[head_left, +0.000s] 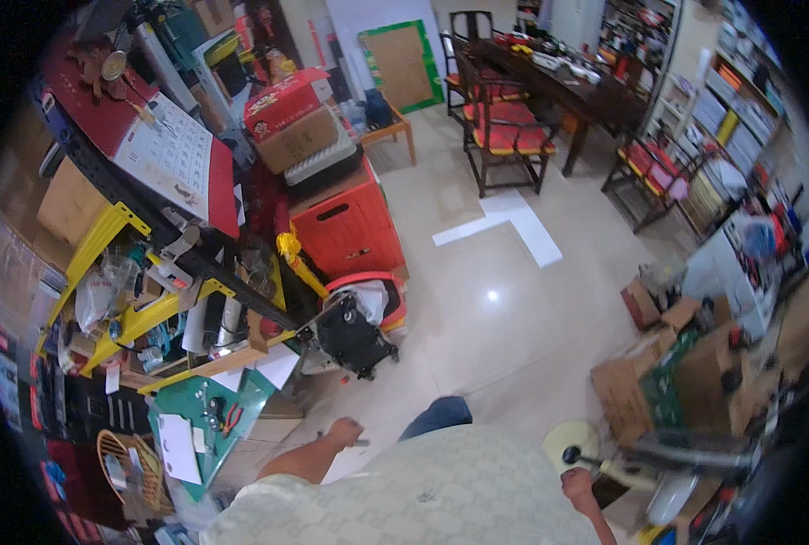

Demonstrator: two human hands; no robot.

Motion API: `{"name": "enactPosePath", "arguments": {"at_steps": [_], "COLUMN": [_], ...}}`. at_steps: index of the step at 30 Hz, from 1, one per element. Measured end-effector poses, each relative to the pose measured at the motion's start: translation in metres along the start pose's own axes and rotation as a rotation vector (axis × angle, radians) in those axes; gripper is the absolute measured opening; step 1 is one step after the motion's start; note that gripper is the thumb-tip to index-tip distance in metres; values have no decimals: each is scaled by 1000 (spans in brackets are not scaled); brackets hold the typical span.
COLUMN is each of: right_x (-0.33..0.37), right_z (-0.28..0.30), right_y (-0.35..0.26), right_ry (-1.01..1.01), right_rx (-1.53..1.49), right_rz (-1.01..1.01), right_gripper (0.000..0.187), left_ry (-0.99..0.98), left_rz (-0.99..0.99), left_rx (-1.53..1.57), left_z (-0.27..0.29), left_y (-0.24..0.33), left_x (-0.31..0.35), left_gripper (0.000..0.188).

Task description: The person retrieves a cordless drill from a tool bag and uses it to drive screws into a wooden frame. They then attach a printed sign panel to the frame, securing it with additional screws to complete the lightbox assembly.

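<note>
Head: left fingers curled around object

I can't make out the small grey piece at the left hand; the right hand is too blurred for me to read its grip; the lower edge cuts off the pale shirt.

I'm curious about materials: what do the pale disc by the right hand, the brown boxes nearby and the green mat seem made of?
Pale disc: perhaps plastic, judging by its smooth, even surface; painted metal is possible.
Brown boxes: likely cardboard, dull, with flat, straight-edged panels.
Green mat: plastic or rubber, perhaps; flat and evenly coloured.
</note>
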State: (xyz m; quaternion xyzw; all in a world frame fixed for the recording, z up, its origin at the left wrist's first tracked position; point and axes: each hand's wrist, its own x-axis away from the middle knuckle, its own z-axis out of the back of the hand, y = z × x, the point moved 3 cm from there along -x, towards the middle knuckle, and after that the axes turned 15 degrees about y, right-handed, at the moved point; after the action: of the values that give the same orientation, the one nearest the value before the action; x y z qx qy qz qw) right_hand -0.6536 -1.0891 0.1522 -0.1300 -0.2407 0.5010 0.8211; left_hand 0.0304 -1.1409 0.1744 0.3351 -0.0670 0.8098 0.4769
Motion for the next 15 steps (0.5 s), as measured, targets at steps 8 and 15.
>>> {"name": "enactPosePath", "arguments": {"at_steps": [8, 15], "right_x": [-214, -284], "right_z": [72, 74], "right_y": [-171, -210], "right_ry": [87, -362], "right_rx": [-387, 58], "right_rz": [-300, -26], "right_gripper": [21, 22], "left_ry": [-468, 332], "left_rz": [-196, -36], "left_rx": [-196, 798], "left_z": [-53, 166], "left_y": [67, 282], "left_x": [-99, -212], "left_gripper": [49, 38]}}
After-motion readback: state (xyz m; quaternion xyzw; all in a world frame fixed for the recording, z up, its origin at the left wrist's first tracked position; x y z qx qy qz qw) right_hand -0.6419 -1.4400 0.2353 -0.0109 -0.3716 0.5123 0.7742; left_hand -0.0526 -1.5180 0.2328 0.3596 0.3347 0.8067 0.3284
